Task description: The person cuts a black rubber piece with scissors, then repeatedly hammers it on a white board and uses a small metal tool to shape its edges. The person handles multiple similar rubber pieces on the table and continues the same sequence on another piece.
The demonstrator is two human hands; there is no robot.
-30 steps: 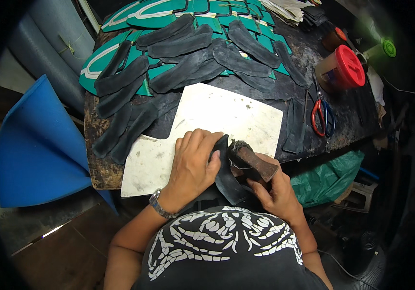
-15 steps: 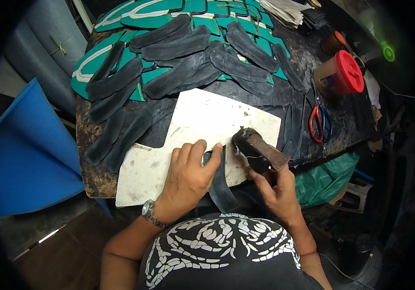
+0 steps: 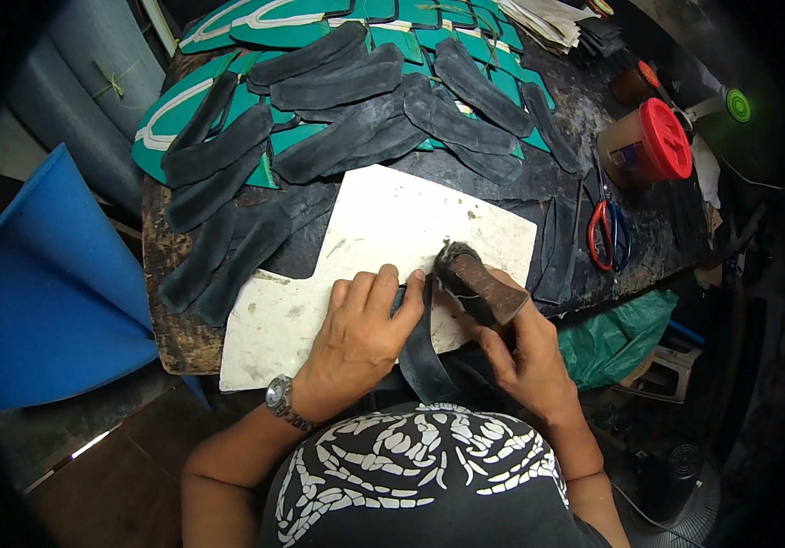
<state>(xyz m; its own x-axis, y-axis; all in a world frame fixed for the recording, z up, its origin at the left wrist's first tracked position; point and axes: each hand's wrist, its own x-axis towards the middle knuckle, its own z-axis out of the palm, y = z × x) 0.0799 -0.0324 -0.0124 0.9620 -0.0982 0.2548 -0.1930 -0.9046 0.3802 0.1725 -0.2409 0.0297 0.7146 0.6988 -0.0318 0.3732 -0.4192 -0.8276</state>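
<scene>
Fingers of the left hand [image 3: 360, 333] are pinning the dark rubber strip [image 3: 421, 352] on the white cutting board [image 3: 392, 228] at frame centre, while the right hand [image 3: 525, 352] is grasping a brown wooden-handled tool [image 3: 479, 285] dangerously close; a slip could be nicking them.

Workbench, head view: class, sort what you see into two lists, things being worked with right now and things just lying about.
In use: left hand, right hand, dark strip, brown tool, white board.

Lying about: red-handled scissors, tub with red lid, spread-out dark strips, green soles, blue sheet.
</scene>
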